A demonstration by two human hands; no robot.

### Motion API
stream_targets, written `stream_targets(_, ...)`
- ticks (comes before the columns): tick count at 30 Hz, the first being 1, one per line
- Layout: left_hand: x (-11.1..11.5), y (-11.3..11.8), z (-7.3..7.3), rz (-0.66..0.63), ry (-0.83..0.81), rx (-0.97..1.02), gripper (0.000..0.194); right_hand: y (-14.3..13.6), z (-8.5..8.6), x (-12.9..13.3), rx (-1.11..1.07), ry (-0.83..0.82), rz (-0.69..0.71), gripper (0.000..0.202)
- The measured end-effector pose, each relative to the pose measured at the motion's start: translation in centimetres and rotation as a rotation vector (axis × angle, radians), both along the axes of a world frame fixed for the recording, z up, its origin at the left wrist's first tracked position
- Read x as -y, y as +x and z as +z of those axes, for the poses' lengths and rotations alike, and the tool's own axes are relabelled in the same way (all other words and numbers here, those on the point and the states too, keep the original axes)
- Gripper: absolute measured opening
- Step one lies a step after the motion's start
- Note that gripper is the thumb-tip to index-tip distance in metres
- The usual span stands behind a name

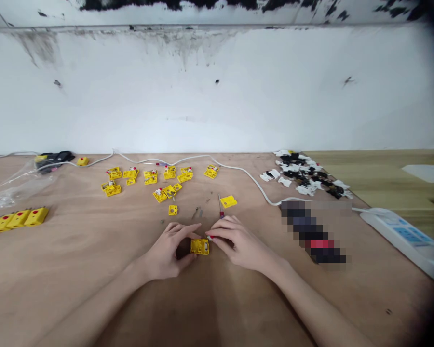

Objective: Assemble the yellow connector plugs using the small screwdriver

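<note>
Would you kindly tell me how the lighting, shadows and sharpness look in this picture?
Head view: soft light, no harsh glare on the white wall; head view: a shadow darkens the table below the yellow case; head view, right side: the power strip looks soft and stretched, the corners go black, and a pixelated patch hides detail.

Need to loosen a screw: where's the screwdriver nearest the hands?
In the head view, the screwdriver lies near the middle, just beyond the right hand and left of the flat yellow piece.
</note>
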State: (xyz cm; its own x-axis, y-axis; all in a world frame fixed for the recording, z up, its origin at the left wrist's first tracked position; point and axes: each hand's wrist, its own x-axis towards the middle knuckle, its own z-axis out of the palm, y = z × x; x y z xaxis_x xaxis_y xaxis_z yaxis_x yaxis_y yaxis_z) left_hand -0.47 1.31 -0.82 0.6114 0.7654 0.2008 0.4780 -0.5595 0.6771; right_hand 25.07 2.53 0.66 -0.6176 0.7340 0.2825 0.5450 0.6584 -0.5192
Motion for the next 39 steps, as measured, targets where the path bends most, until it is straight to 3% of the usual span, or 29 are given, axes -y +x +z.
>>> stream_targets(9,-0.2,0.0,0.1,-0.025,0.013,-0.056,0.073,-0.2,0.2,0.1,-0.004,-0.010,-0.004,0.019)
stream_targets(14,-0.1,-0.4,1.2,-0.156,0.090,-0.087,0.061,-0.1,0.1,-0.1,-0.003,0.010,-0.028,0.014)
stream_targets(18,-0.2,-0.5,1.3,-0.221,0.078,-0.043,0.067,-0.1,0.2,-0.1,-0.014,0.003,-0.025,0.013)
stream_targets(21,-0.1,-0.4,1.0,-0.164,0.073,-0.085,0.057,-0.1,0.2,0.0,-0.041,-0.023,-0.029,0.015)
stream_targets(25,0.0,-0.4,1.0,-0.116,0.104,-0.145,0.073,0.2,0.1,0.0,-0.105,-0.089,-0.062,0.021)
stream_targets(29,0.2,-0.3,1.0,-0.114,0.131,-0.112,0.048,0.1,0.2,0.2,-0.179,-0.162,-0.065,0.019)
stream_targets(32,0.2,0.0,0.6,0.000,0.160,-0.101,0.033,-0.4,0.3,0.5,-0.241,-0.181,-0.040,0.012)
stream_targets(35,0.1,0.1,0.1,0.083,0.184,-0.112,0.037,-1.0,0.1,0.9,-0.303,-0.190,-0.038,0.010)
stream_targets(39,0.0,0.1,-0.1,0.093,0.200,-0.104,0.040,-1.7,-0.6,1.2,-0.334,-0.245,-0.098,0.008)
